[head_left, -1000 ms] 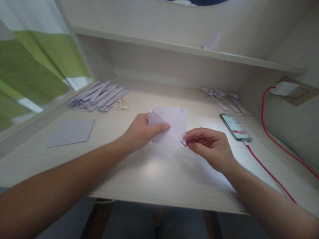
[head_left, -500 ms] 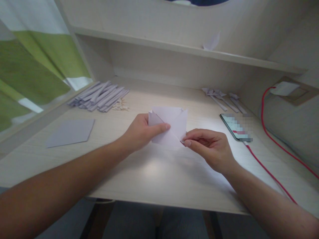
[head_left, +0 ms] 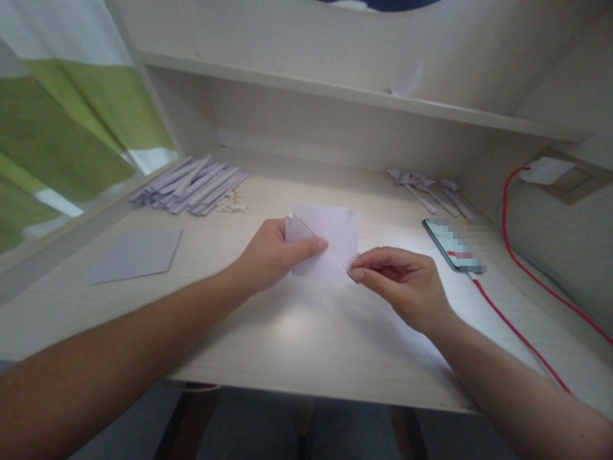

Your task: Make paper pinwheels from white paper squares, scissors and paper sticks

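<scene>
A white folded paper (head_left: 335, 233), with diagonal folds and small raised corners, is held up over the desk. My left hand (head_left: 282, 252) grips its left side, the thumb lying across the front and the other fingers hidden behind. At the paper's lower right corner, my right hand (head_left: 400, 275) pinches the edge between thumb and fingertips. To the left, a stack or sheet of white paper (head_left: 136, 255) lies flat. Farther back is a pile of rolled paper sticks (head_left: 191, 185) beside some small pale bits (head_left: 233, 203).
Several folded paper pieces with stems (head_left: 421, 185) lie at the back right. Nearer stands a phone (head_left: 445, 243) lying flat, with a red cable (head_left: 517, 338) along the right. A shelf (head_left: 335, 92) spans the back; a green and white curtain (head_left: 81, 121) hangs left.
Almost nothing differs. The fingertips of my right hand have shifted very slightly at the paper's lower right corner; my left hand stays still.
</scene>
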### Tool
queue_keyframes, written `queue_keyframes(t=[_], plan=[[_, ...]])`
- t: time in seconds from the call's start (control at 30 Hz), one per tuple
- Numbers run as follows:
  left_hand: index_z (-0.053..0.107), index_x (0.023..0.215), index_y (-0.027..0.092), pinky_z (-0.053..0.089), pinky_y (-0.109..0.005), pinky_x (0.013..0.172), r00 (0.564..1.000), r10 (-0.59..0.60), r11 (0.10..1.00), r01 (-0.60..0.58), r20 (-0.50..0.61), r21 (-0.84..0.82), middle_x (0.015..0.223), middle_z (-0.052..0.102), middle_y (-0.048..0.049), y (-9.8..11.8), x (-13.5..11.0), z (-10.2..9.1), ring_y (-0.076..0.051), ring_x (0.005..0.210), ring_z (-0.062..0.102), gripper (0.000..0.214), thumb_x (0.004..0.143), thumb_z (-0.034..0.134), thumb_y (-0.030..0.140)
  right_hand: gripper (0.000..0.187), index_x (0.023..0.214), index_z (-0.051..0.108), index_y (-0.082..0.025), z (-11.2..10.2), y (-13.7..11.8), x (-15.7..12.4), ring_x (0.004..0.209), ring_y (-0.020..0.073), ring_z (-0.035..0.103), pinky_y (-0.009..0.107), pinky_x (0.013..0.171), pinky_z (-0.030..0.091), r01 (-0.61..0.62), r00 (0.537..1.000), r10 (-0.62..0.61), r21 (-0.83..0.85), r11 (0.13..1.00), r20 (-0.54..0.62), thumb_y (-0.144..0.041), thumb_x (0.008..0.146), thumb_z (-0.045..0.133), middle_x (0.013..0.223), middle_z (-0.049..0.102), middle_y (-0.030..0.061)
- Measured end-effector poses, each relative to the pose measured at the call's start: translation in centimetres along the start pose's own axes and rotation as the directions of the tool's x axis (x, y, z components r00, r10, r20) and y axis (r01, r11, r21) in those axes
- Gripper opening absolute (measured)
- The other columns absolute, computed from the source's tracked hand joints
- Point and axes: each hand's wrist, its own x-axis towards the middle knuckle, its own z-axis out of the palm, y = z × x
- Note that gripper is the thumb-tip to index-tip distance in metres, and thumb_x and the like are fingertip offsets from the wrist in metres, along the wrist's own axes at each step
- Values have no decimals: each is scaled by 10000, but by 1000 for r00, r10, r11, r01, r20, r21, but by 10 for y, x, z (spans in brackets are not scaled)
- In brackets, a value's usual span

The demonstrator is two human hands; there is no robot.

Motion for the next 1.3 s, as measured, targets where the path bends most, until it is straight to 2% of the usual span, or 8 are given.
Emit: queue_keyframes(t=[0.27, 0.53, 0.7, 0.93, 1.3], plan=[[764, 799, 137, 454, -227, 528, 1000, -6, 1000, 6, 1, -17, 727, 733, -34, 0, -2, 1, -142, 615, 626, 300, 744, 859, 416, 85, 860, 857, -256, 1, -1, 0, 736, 160, 746, 277, 679, 606, -13, 1000, 13, 19, 1000, -15, -225, 798, 907, 844, 834, 32], [755, 784, 137, 424, -215, 512, 1000, -17, 999, 17, 0, -49, 688, 712, -14, -1, 0, 0, -122, 576, 593, 294, 735, 865, 405, 88, 868, 861, -262, -1, -1, -1, 718, 123, 749, 220, 679, 604, -29, 1000, 28, 118, 993, 11, -190, 820, 880, 826, 836, 17], [757, 791, 139, 437, -210, 517, 1000, -8, 997, 9, 20, -78, 677, 713, -11, -3, 1, 1, -118, 569, 602, 274, 754, 858, 391, 198, 900, 865, -264, -1, -1, -1, 746, 138, 770, 229, 687, 612, 16, 999, -21, 123, 992, 34, -98, 798, 829, 836, 834, 15], [770, 807, 136, 463, -216, 523, 1000, 4, 996, -2, 23, -91, 715, 741, -31, -3, 0, 0, -136, 596, 635, 276, 749, 866, 388, 94, 869, 865, -263, -2, 1, -3, 735, 150, 746, 252, 645, 574, 2, 1000, -2, 36, 999, 5, -210, 798, 895, 853, 834, 30], [764, 782, 137, 446, -216, 507, 1000, -4, 998, 3, -6, -56, 688, 722, -27, -2, 0, 1, -133, 580, 613, 291, 731, 873, 402, 55, 840, 857, -265, 0, 0, -1, 729, 154, 737, 267, 648, 570, -18, 1000, 18, 4, 1000, -6, -245, 809, 897, 842, 834, 28]])
